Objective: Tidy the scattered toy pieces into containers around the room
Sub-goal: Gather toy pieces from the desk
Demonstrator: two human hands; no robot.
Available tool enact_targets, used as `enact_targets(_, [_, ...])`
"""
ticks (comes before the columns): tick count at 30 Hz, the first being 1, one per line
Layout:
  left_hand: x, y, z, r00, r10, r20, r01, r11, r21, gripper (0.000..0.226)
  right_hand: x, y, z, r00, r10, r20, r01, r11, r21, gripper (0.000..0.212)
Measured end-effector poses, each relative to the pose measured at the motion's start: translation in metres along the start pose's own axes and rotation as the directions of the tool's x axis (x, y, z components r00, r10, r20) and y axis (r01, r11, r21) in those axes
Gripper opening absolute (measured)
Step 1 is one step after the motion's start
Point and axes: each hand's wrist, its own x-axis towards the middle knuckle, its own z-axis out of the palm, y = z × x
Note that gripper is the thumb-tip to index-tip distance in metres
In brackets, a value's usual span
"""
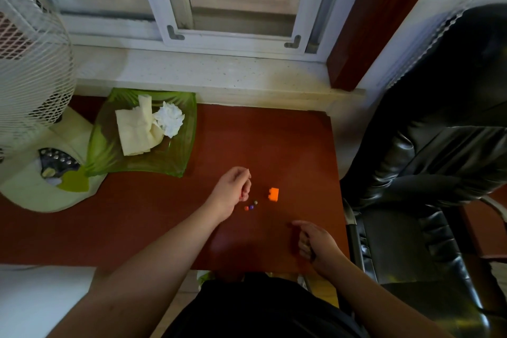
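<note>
Head view, the only 1 given. Take the orange block (273, 194) as the landmark: it lies on the brown table (274, 140), apart from everything else. Just left of it and slightly nearer the person sit 3 small beads (250, 206), 1 orange-red, 1 purple, 1 dull olive, close together but not stacked.

The left hand (233, 191) hovers left of the orange block, right beside the beads, its fingers curled inward. A speck of red shows at the fingertips, so it may already pinch a bead, but the piece is too small to be sure. The right hand (315, 244) rests on the table nearer the person than the orange block and a little to its right, fingers loosely curled; whether it holds anything I cannot tell.

Far left of the orange block stands a green glass dish (175, 164) holding folded tissue (137, 132) and a crumpled white wad (170, 118); beyond it a white fan (30, 63). To the right of the block, off the table, is a black chair (439, 145).

The step in hand looks like gathering the beads. To do it well, I would take each bead with thumb and forefinger from above, since round beads will likely roll if nudged sideways; cupping the right hand near the table edge would stop strays. The block, being flat-sided, should lift easily last.
</note>
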Motion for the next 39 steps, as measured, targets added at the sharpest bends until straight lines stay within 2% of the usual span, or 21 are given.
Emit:
enact_targets(2, [-0.005, 0.004, -0.002, 0.995, -0.085, 0.044, 0.093, 0.971, -0.220, 0.023, 0.000, 0.000, 0.002, 1.000, -0.009, -0.001, 0.009, 1.000, -0.008, 0.028])
enact_targets(4, [-0.009, 0.005, -0.004, 0.990, -0.105, 0.090, 0.130, 0.931, -0.341, 0.023, 0.001, 0.001, 0.005, 1.000, -0.022, -0.006, 0.022, 1.000, -0.018, 0.028])
enact_targets(10, [-0.017, 0.001, -0.008, 0.979, -0.126, 0.160, 0.191, 0.839, -0.510, 0.024, 0.004, 0.001, 0.011, 1.000, -0.020, 0.023, 0.021, 0.999, -0.039, 0.028])
enact_targets(16, [-0.016, -0.002, -0.011, 0.973, -0.108, 0.206, 0.188, 0.885, -0.426, 0.027, 0.007, 0.000, 0.011, 0.999, -0.014, 0.048, 0.016, 0.998, -0.055, 0.029])
enact_targets(20, [-0.011, -0.004, -0.011, 0.962, -0.056, 0.268, 0.159, 0.911, -0.381, 0.019, 0.004, -0.003, 0.010, 0.999, -0.017, 0.040, 0.020, 0.996, -0.085, 0.029])
enact_targets(25, [-0.005, -0.003, -0.007, 0.965, -0.093, 0.245, 0.200, 0.865, -0.460, 0.025, 0.005, -0.005, 0.006, 1.000, -0.010, 0.028, 0.013, 0.995, -0.103, 0.030])
enact_targets(28, [-0.001, -0.006, -0.011, 0.972, -0.134, 0.191, 0.218, 0.812, -0.542, 0.031, 0.006, -0.009, 0.009, 0.996, 0.010, 0.086, -0.006, 0.999, -0.054, 0.029])
enact_targets(32, [-0.003, -0.006, -0.020, 0.955, -0.194, 0.224, 0.291, 0.757, -0.585, 0.040, 0.008, -0.013, 0.017, 0.984, 0.020, 0.176, -0.029, 0.999, 0.046, 0.029])
enact_targets(36, [-0.012, -0.003, -0.027, 0.926, -0.257, 0.278, 0.363, 0.814, -0.454, 0.041, 0.014, -0.018, 0.028, 0.987, 0.010, 0.159, -0.009, 1.000, -0.009, 0.030])
enact_targets(39, [-0.017, -0.001, -0.028, 0.926, -0.315, 0.209, 0.367, 0.881, -0.300, 0.044, 0.017, -0.024, 0.033, 0.993, -0.001, 0.116, 0.008, 0.998, -0.066, 0.040])
